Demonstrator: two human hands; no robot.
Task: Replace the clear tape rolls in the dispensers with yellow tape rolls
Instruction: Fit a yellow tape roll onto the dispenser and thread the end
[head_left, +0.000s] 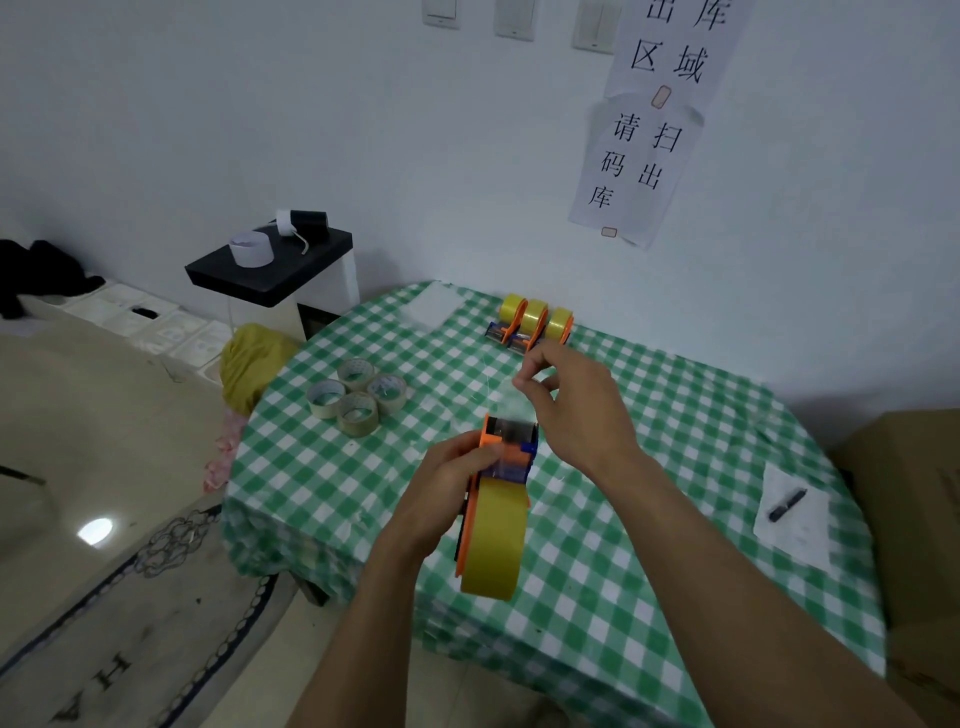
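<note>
the left hand (447, 483) curls round the orange dispenser (498, 447) above the middle of the checked table (649, 571), with a yellow tape roll (493, 540) seated at its 6 o'clock end. at 1 o'clock from it the right hand (576, 400) pinches the pulled-out tape strip (514, 410). four clear rolls (358, 395) lie at 10 o'clock, and three loaded dispensers (535, 322) stand at 12.

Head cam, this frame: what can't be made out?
Head view:
1. Cutter end of the held dispenser: motion-blurred; the left hand covers its side.
2. The tape strip pinched by the right hand: nearly invisible, threading unclear.
3. The far dispensers: small, fronts partly behind the right hand.
4. The dark object on the paper sheet: too small to identify.
5. The cardboard box: cut by the right edge.
</note>
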